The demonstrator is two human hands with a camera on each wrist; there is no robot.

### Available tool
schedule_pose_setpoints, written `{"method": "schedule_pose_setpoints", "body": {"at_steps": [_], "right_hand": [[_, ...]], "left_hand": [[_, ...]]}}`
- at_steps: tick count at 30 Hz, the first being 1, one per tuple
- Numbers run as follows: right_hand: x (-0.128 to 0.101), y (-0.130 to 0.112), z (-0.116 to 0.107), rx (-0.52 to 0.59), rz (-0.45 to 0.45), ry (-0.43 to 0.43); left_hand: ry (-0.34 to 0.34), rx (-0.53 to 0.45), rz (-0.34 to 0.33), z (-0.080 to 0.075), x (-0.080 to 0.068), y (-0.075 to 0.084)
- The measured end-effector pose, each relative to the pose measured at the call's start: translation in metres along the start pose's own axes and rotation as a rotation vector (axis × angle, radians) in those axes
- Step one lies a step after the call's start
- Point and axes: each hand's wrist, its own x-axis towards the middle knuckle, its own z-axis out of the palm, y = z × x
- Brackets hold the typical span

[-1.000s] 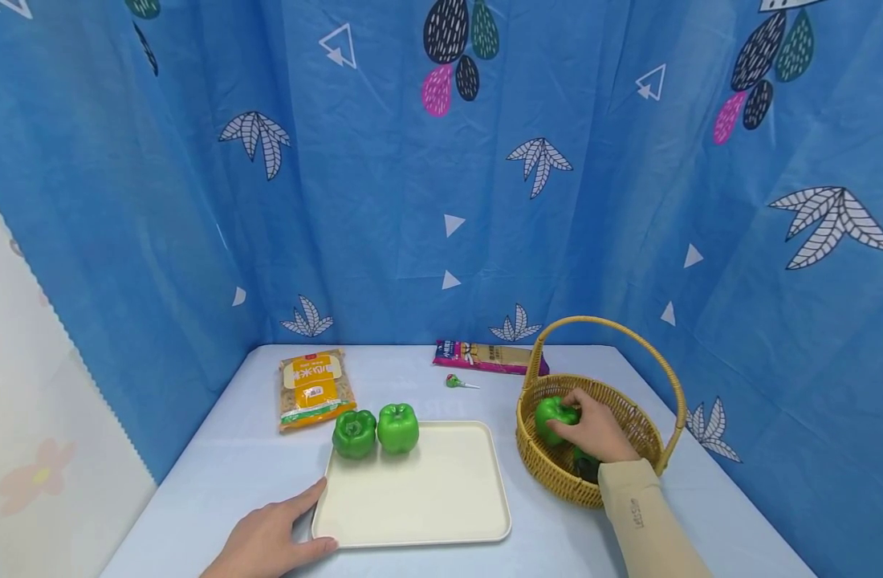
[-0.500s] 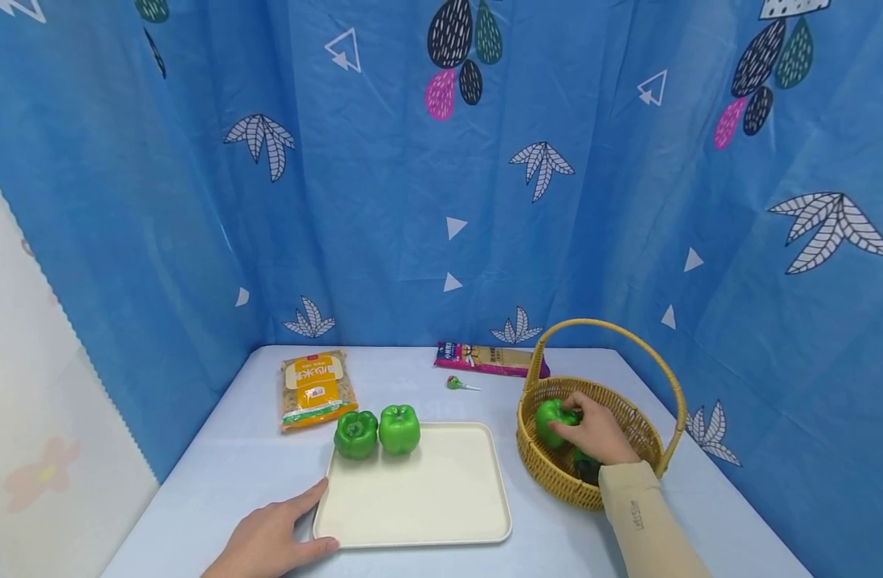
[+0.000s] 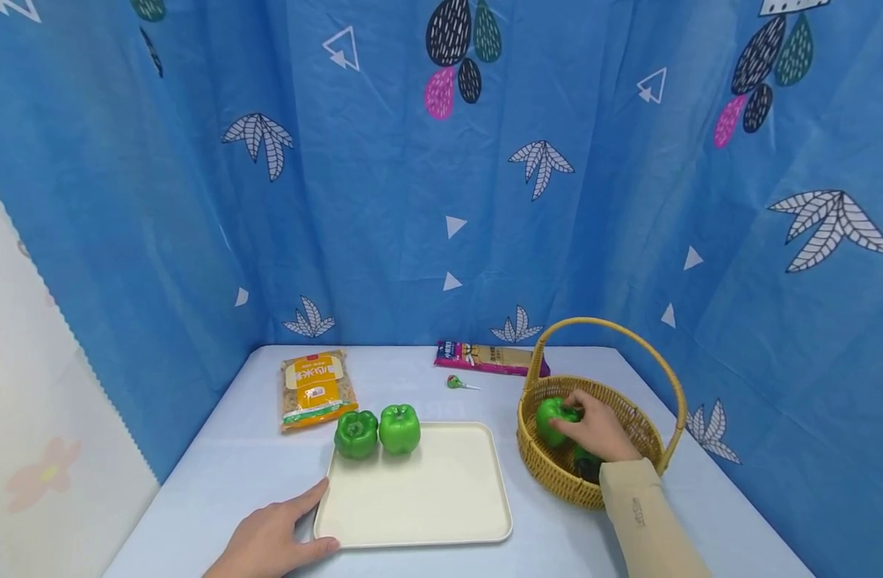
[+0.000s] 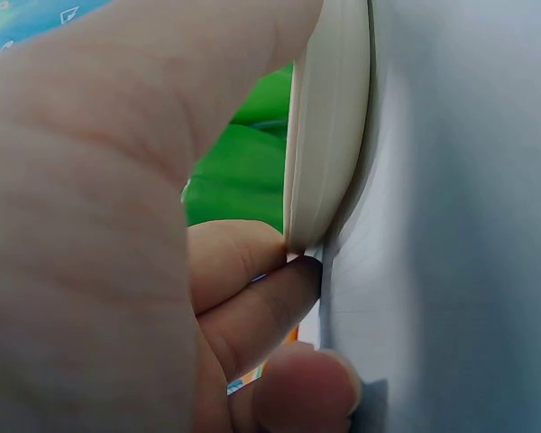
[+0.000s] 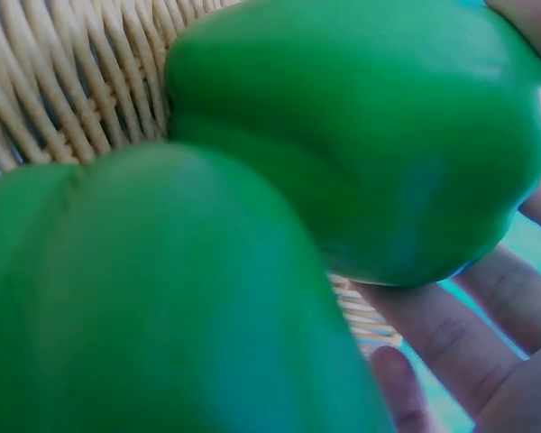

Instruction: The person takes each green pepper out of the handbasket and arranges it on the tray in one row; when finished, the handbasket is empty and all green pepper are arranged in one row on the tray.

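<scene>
My right hand grips a green bell pepper inside the wicker basket. In the right wrist view the fingers curl around the far end of this pepper, and another green pepper fills the near left. My left hand holds the near left corner of a cream tray, thumb at the front edge and index finger at the left edge. In the left wrist view its fingertips meet the tray rim. Two green bell peppers, one darker and one lighter, sit at the tray's back left corner.
An orange food bag lies behind the tray's left side. A lollipop and a long purple packet lie near the back edge. The basket's tall handle arches above the right forearm. Blue curtains enclose the table.
</scene>
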Motion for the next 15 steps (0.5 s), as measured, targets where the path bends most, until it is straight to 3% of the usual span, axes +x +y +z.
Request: {"method": "schedule_pose_setpoints", "body": {"at_steps": [8, 15], "right_hand": [[-0.004, -0.008, -0.024, 0.120, -0.029, 0.042], [-0.016, -0.039, -0.035, 0.167, -0.092, 0.083]], "left_hand": [[0.006, -0.009, 0.003, 0.003, 0.001, -0.001], [0.042, 0.011, 0.018, 0.002, 0.003, -0.004]]}}
